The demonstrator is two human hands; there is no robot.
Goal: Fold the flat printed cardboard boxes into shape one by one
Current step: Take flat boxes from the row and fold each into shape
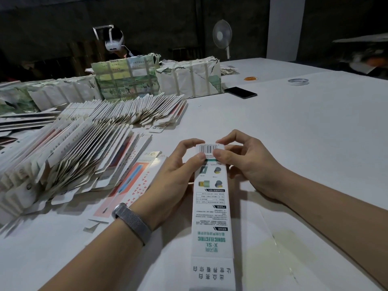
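A long, narrow white printed box [212,211] with a barcode at its far end and green lettering near me lies lengthwise between my hands. My left hand [180,164] pinches its far end from the left, thumb on the printed face just below the barcode and fingers curled over the top edge. From the right, my right hand [241,158] pinches the same end, thumb by the barcode. A large fanned stack of flat printed boxes [69,156] covers the table's left side.
Wrapped bundles [189,78] stand at the back, with a black phone [240,92], a tape roll [298,81] and orange rubber bands [251,78] to their right. A person wearing a headset [114,42] sits across the white table [304,133]. A fan [222,36] stands behind.
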